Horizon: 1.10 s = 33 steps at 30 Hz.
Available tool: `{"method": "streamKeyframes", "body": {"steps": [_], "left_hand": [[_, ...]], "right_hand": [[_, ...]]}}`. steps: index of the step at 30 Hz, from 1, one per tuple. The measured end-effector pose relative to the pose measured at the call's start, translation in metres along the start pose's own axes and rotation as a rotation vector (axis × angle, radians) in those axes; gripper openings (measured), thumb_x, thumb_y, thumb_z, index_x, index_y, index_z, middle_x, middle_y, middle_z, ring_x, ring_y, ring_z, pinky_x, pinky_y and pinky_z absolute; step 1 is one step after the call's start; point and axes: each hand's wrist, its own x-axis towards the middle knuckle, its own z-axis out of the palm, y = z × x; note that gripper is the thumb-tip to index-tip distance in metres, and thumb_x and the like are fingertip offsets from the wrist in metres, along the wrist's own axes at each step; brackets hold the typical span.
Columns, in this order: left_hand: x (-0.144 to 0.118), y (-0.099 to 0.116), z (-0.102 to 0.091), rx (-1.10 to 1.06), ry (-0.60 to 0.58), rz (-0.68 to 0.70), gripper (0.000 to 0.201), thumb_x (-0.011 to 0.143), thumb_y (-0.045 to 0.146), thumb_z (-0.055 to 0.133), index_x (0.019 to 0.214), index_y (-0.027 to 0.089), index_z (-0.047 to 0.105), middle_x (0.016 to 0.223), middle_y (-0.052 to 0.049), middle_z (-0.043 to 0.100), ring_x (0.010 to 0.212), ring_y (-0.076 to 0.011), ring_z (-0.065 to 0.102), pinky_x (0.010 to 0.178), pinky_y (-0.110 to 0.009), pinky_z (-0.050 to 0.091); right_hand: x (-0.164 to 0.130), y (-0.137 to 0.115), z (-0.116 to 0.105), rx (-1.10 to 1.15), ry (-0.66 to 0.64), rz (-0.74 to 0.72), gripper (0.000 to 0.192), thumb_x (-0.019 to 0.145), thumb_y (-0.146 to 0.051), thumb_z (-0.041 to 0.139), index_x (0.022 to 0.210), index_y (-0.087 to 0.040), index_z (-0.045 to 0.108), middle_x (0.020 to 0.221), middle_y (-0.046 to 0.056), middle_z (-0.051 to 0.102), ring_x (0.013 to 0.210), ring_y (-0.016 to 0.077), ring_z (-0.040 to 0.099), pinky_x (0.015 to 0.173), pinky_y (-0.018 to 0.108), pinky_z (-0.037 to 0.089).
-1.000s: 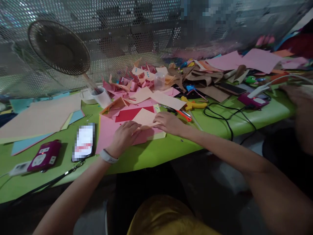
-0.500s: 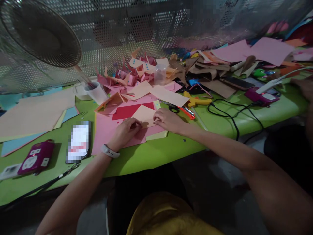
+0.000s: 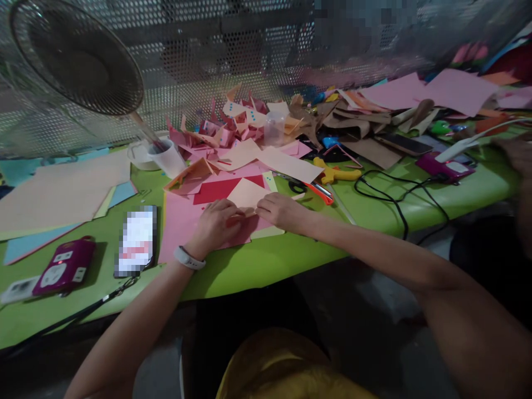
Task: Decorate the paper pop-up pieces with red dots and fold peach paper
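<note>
Head view: both hands point(image 3: 216, 224) point(image 3: 280, 213) tight on peach paper point(image 3: 248, 194), green table point(image 3: 253, 269) below, perforated screen point(image 3: 249, 75), probably metal, behind.

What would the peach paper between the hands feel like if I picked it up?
The peach paper would probably feel light, because it looks thin. It'd likely bend easily, since the paper pieces heaped behind it are folded. It probably wouldn't roll away, because it looks mostly flat.

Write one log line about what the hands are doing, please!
left hand: on near edge of peach paper | right hand: same edge | underneath: pink sheet | nearby: red paper
</note>
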Motion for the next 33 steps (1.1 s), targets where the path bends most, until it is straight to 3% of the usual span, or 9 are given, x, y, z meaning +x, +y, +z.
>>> {"method": "streamKeyframes", "body": {"steps": [6, 10, 16, 22, 28, 33], "left_hand": [[0.002, 0.003, -0.002, 0.135, -0.073, 0.030, 0.023, 0.091, 0.012, 0.050, 0.099, 0.018, 0.070, 0.089, -0.008, 0.068, 0.084, -0.0212, 0.061, 0.080, -0.037, 0.049], [0.004, 0.006, -0.002, 0.176, -0.084, 0.017, 0.023, 0.095, 0.017, 0.045, 0.097, 0.016, 0.068, 0.092, -0.011, 0.068, 0.087, -0.0221, 0.062, 0.082, -0.037, 0.050], [0.009, 0.002, -0.001, -0.030, -0.076, -0.135, 0.019, 0.093, 0.022, 0.049, 0.094, 0.018, 0.068, 0.093, -0.008, 0.068, 0.085, -0.0202, 0.063, 0.078, -0.033, 0.049], [0.018, -0.001, -0.010, -0.237, -0.199, -0.278, 0.024, 0.091, 0.033, 0.053, 0.083, 0.019, 0.070, 0.079, -0.004, 0.068, 0.069, -0.0175, 0.060, 0.060, -0.028, 0.042], [0.011, -0.008, -0.013, -0.251, -0.139, -0.310, 0.033, 0.089, 0.047, 0.055, 0.085, 0.018, 0.070, 0.082, -0.006, 0.069, 0.071, -0.0189, 0.060, 0.062, -0.028, 0.041], [-0.001, -0.017, -0.024, -0.226, -0.166, -0.331, 0.037, 0.089, 0.051, 0.053, 0.087, 0.019, 0.071, 0.080, -0.005, 0.070, 0.071, -0.0195, 0.060, 0.061, -0.029, 0.041]], "right_hand": [[-0.002, 0.002, 0.004, 0.023, 0.069, 0.019, 0.032, 0.096, -0.003, 0.036, 0.108, -0.007, 0.066, 0.100, 0.015, 0.068, 0.091, 0.0222, 0.057, 0.082, 0.038, 0.045], [0.000, 0.003, 0.002, 0.131, 0.021, 0.128, 0.033, 0.097, -0.005, 0.036, 0.107, -0.010, 0.067, 0.100, 0.014, 0.067, 0.090, 0.0217, 0.058, 0.079, 0.037, 0.044], [0.009, 0.008, -0.001, 0.341, -0.061, 0.270, 0.024, 0.099, -0.023, 0.047, 0.102, -0.011, 0.067, 0.099, 0.013, 0.067, 0.089, 0.0219, 0.057, 0.077, 0.035, 0.042], [0.018, 0.019, -0.004, 0.568, -0.117, 0.394, 0.017, 0.092, -0.031, 0.063, 0.092, -0.015, 0.067, 0.095, 0.009, 0.068, 0.086, 0.0196, 0.058, 0.071, 0.030, 0.039], [0.018, 0.029, 0.000, 0.673, -0.154, 0.456, 0.019, 0.091, -0.034, 0.063, 0.087, -0.017, 0.067, 0.092, 0.008, 0.069, 0.077, 0.0170, 0.057, 0.064, 0.028, 0.036], [0.018, 0.033, 0.007, 0.756, -0.177, 0.506, 0.019, 0.089, -0.036, 0.064, 0.086, -0.017, 0.067, 0.088, 0.006, 0.070, 0.075, 0.0161, 0.057, 0.063, 0.027, 0.035]]}}
